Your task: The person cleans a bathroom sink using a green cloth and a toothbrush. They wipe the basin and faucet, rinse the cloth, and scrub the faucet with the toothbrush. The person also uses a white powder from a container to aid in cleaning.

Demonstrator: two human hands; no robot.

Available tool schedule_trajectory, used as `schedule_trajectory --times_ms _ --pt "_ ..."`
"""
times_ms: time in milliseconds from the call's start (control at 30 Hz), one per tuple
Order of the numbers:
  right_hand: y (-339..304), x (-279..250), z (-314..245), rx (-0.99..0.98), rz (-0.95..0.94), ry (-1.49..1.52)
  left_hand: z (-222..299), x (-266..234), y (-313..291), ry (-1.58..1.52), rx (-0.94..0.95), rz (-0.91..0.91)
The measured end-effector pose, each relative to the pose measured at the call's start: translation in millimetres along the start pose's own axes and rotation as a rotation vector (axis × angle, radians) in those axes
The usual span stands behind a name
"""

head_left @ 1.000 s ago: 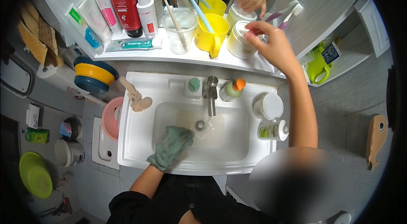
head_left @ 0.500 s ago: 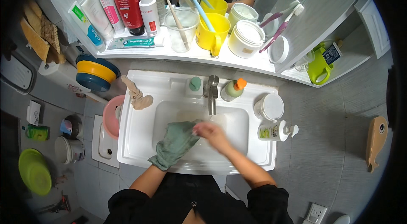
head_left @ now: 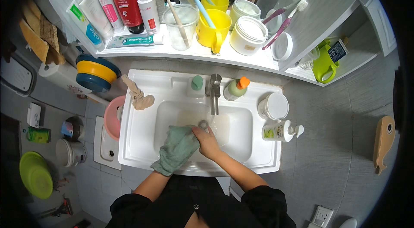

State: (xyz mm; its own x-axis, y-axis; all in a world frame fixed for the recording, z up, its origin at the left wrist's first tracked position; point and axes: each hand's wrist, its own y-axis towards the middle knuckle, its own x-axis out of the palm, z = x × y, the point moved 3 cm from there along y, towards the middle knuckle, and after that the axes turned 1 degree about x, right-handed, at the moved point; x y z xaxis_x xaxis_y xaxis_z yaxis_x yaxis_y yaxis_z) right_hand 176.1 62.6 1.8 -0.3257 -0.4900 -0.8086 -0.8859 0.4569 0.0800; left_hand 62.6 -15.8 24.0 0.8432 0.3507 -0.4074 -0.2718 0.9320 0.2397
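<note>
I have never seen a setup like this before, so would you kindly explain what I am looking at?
No machine here: a person uses their own two hands. A wide fisheye camera on their head looks down, so straight edges appear bent.

The left hand wears what looks like a green cloth mitt; the bare right hand touches it, over a white sink.

On the sink's rim sit a crumpled beige item, an orange-topped bottle, a white tub and a white pump bottle. Behind, a shelf holds toiletries.
</note>
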Motion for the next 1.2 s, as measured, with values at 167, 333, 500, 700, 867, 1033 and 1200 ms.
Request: schedule_trajectory --times_ms 167,333,500,700,867,1033,1200 --pt "-16 0 -60 -0.159 0.057 0.131 -12 -6 -6 -0.292 -0.161 0.130" --pt "-6 7 -12 0.017 0.046 0.023 14 -13 16 0.378 -0.019 -0.028" --pt "-17 -11 -86 -0.256 0.045 0.246 9 -19 11 0.503 0.060 -0.003" --pt "-10 8 -26 0.026 0.191 -0.026 -7 -12 22 0.432 0.005 -0.085" --pt "-6 -11 -83 -0.139 0.155 0.326 -42 -6 6 0.148 -0.081 0.037" --pt "13 16 -64 0.060 0.272 0.405 -6 -4 23 0.309 -0.016 -0.086" --pt "13 36 -58 0.266 0.203 0.617 1 -3 26 0.339 0.010 -0.105"
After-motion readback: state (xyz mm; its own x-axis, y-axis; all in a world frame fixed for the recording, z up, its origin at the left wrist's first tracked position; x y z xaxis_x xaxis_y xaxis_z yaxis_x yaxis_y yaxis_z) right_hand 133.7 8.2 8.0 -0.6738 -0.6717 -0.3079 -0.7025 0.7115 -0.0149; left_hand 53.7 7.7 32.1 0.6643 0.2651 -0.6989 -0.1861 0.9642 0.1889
